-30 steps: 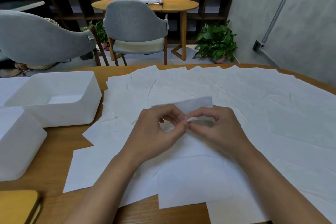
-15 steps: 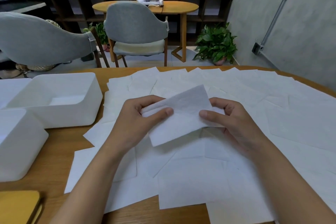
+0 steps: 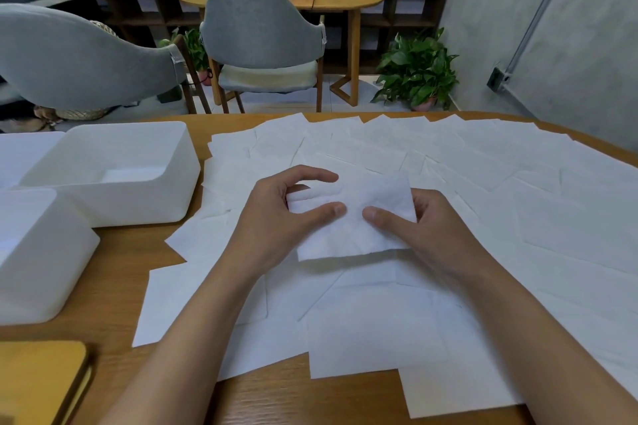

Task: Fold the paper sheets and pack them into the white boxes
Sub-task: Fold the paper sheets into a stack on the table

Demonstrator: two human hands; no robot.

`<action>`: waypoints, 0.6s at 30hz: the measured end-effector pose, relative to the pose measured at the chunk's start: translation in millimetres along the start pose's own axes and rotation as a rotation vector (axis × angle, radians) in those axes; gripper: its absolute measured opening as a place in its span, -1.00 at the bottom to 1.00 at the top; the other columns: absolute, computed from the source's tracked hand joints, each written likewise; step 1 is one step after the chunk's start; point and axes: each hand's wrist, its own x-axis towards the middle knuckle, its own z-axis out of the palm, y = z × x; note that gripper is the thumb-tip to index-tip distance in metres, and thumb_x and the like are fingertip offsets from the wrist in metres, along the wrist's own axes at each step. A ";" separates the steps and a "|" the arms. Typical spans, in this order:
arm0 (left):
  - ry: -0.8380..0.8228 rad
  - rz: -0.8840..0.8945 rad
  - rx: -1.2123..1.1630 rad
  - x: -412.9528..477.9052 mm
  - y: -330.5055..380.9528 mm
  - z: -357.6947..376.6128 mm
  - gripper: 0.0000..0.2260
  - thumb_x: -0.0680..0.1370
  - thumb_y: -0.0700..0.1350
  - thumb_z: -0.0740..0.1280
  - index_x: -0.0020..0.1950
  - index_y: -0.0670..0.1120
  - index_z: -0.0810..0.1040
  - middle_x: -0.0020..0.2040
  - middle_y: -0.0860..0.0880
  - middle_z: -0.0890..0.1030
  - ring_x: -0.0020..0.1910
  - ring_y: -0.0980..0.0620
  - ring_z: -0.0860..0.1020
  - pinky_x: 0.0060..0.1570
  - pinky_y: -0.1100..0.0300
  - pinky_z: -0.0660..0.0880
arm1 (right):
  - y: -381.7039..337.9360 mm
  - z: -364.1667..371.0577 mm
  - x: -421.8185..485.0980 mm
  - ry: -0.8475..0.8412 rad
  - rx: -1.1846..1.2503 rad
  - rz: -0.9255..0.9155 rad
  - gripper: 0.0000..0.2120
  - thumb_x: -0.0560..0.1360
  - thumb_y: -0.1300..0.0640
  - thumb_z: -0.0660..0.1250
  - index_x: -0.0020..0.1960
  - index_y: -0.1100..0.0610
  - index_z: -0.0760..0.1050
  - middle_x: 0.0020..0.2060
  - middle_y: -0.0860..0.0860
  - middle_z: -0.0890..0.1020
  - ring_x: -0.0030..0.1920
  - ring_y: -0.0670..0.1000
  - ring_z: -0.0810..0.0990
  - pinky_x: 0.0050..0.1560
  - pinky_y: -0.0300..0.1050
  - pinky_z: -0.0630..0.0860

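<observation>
Both hands meet mid-frame: the left hand [image 3: 276, 221] and the right hand [image 3: 435, 231] each pinch one paper sheet [image 3: 348, 241]. The thumbs lie on its near face, almost tip to tip, and the left forefinger curls over the top edge. The right fingers are hidden behind the paper. I judge the sheet is held just clear of the pile so it can be creased without dragging its neighbours. Whether it is already doubled, I cannot tell.

Beneath, a wooden table [image 3: 114, 252] carries everything. Loose paper sheets [image 3: 483, 166] overlap across its centre and right, fanned flat so that, I reckon, any one can be lifted singly.

An open white box [image 3: 148, 197] stands at the left, just beside the spread, mouth up and within the left arm's reach, which suits it for packing. I cannot make out what, if anything, lies inside. A second white box [image 3: 41, 252] sits nearer, touching or almost touching the first and cut by the frame. Its top looks closed. A flat yellow object [image 3: 38, 379] rests at the lower-left corner, apart from the work.
</observation>
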 end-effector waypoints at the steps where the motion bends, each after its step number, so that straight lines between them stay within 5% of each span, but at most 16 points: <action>1: 0.023 0.001 0.001 0.8 -1.2 0.8 -0.75 0.45 0.02 0.60 0.10 0.20 0.70 0.03 0.30 0.67 0.05 0.32 0.59 -0.11 0.40 0.56 | 1.3 0.0 1.0 0.013 0.005 -0.006 -0.85 0.56 0.00 0.48 0.06 0.05 0.73 -0.09 -0.02 0.78 -0.09 0.03 0.77 -0.09 -0.07 0.66; 6: 0.050 -0.007 0.014 4.6 -4.6 3.3 -0.72 0.52 0.17 0.49 0.22 0.29 0.61 0.14 0.44 0.55 0.11 0.57 0.46 -0.10 0.66 0.37 | 2.8 -3.3 0.5 0.018 0.083 -0.019 -0.85 0.56 0.06 0.49 0.07 0.11 0.73 -0.05 0.04 0.78 -0.03 0.10 0.77 0.03 0.06 0.68; 9: -0.008 -0.018 -0.073 3.5 -4.2 3.1 -0.80 0.58 0.04 0.48 0.20 0.21 0.65 0.02 0.52 0.59 0.02 0.52 0.51 -0.08 0.58 0.43 | 3.4 -2.9 0.6 0.025 0.081 -0.024 -0.87 0.56 0.07 0.49 0.06 0.09 0.73 -0.06 0.03 0.78 -0.03 0.10 0.77 0.00 0.00 0.68; 12: 0.050 -0.001 -0.107 2.5 -4.4 3.2 -0.86 0.59 -0.04 0.49 0.12 0.16 0.71 -0.04 0.26 0.65 -0.19 0.26 0.51 -0.24 0.40 0.42 | 3.0 -1.8 3.0 0.092 0.028 -0.059 -0.80 0.57 0.08 0.49 0.19 -0.02 0.68 -0.03 -0.02 0.78 0.01 0.09 0.76 -0.03 -0.09 0.69; 16: 0.110 -0.009 -0.036 4.3 -4.9 1.5 -0.87 0.55 0.02 0.52 0.07 0.20 0.72 0.03 -0.25 0.62 -0.17 -0.18 0.41 -0.24 0.15 0.38 | 3.3 -4.6 6.2 0.034 0.117 -0.173 -0.27 0.52 0.09 0.53 0.49 -0.36 0.24 0.26 0.00 0.66 0.15 0.06 0.72 0.11 -0.01 0.68; 18: 0.116 0.005 -0.026 4.3 -4.8 0.2 -0.84 0.55 0.00 0.52 0.09 0.22 0.70 -0.04 -0.32 0.59 -0.19 -0.19 0.38 -0.27 0.14 0.36 | 4.5 -7.3 4.5 -0.020 0.141 -0.225 -0.37 0.55 0.18 0.50 0.45 -0.27 0.36 0.27 0.05 0.66 0.20 0.11 0.69 0.21 0.08 0.63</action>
